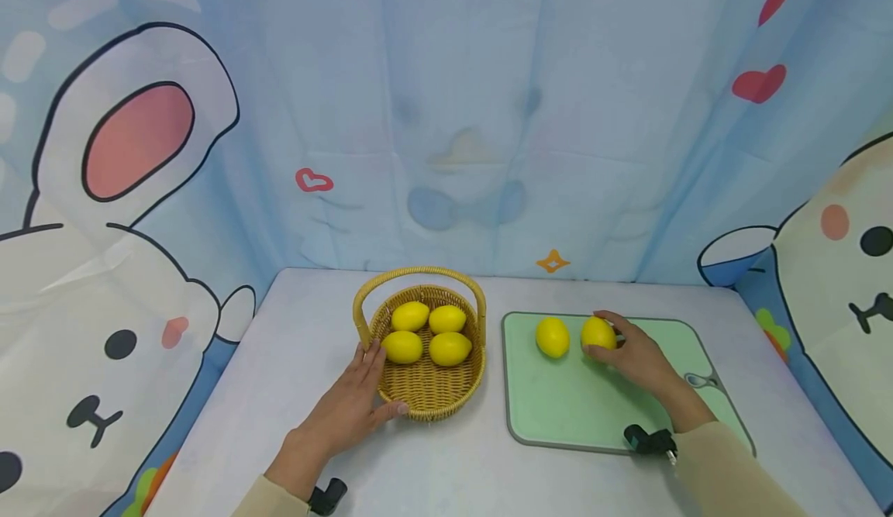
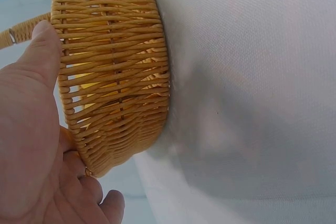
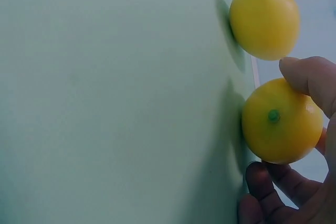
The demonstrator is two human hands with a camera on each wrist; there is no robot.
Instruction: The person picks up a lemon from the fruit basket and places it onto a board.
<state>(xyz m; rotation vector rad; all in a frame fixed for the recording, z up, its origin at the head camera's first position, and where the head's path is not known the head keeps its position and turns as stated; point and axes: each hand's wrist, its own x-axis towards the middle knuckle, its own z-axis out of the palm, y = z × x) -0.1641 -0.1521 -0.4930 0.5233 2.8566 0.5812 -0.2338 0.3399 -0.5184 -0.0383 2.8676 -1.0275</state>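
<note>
My left hand lies along the left side of the wicker basket, fingers fairly straight and thumb at the front rim. In the left wrist view the left hand touches the rim of the basket. Inside the basket are several yellow lemons. My right hand holds a lemon between thumb and fingers over the green board's back part; the right wrist view has this lemon in the right hand. Another lemon rests just left of it.
The green board with a grey edge lies right of the basket, on a white table. An arched handle rises over the basket. Behind the table hangs a blue printed curtain.
</note>
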